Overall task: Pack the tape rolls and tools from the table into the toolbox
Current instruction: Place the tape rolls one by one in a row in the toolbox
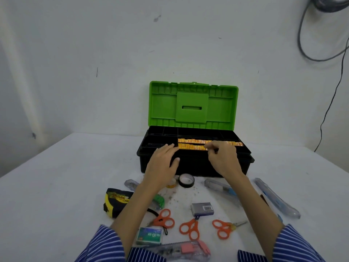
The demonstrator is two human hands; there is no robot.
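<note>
My left hand [162, 159] rests flat on the toolbox [194, 163] rim; my right hand [221, 157] pinches small orange packets [190, 147] inside. Just before the toolbox, the black tape roll [186, 180] looks light, rigid: grip its rim.

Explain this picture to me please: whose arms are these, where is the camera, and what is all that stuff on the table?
No machine here: a person wears a camera on the head, looking down at their own arms. The left hand rests open on the front edge of an open toolbox with a green lid. The right hand has curled fingers at a row of small orange packets in the tray; whether it pinches one is unclear. Still on the white table: black tape roll, three orange scissors, a tape measure, utility knives and small boxes.
</note>
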